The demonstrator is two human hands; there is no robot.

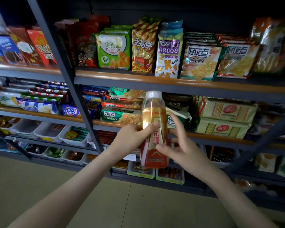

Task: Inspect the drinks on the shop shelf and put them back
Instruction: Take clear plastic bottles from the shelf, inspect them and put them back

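Drink bottle [152, 112] was held upright out in front of the middle shelf [220, 139] edge, not resting on anything. Left hand [132, 136] gripped its middle, thumb across the label. Right hand [183, 150] was spread loose, thumb touching the lower label. Open floor [39, 186] on the near side, so loads of room.

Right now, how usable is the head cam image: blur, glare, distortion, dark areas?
Head view: wide lens bends the shelf edges and tilts the post; glare streaks the bottle above the left hand; the right hand looks slightly smeared; packets at the far left and right edges are soft; the top is dark.
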